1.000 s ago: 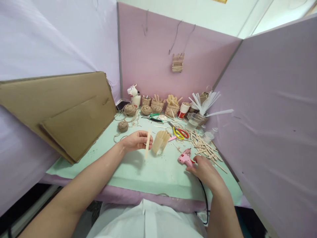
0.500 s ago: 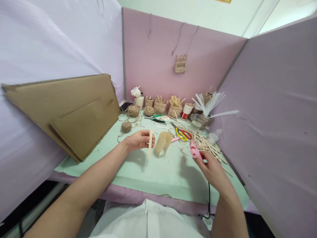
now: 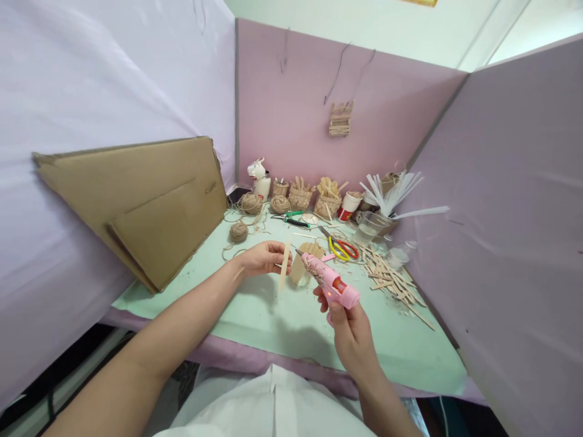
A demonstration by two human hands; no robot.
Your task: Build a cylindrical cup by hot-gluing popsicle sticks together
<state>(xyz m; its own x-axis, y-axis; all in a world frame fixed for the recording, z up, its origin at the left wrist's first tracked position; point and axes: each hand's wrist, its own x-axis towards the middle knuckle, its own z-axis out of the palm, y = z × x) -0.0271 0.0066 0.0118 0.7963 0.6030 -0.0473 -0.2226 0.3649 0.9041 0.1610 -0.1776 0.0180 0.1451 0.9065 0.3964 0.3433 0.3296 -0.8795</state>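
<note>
Currently, near mid-frame, the left hand (image 3: 266,258) is pinching a pale strip (image 3: 285,267) while the right hand (image 3: 350,332) is gripping a pink glue gun (image 3: 325,279), apparently preparing for gluing and calling for steady aim.

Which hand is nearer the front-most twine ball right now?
Left. The left hand, holding a pale strip, is just right of the twine ball, slightly nearer the camera. The right hand, gripping the pink glue gun, is much farther right and nearer the camera.
</note>
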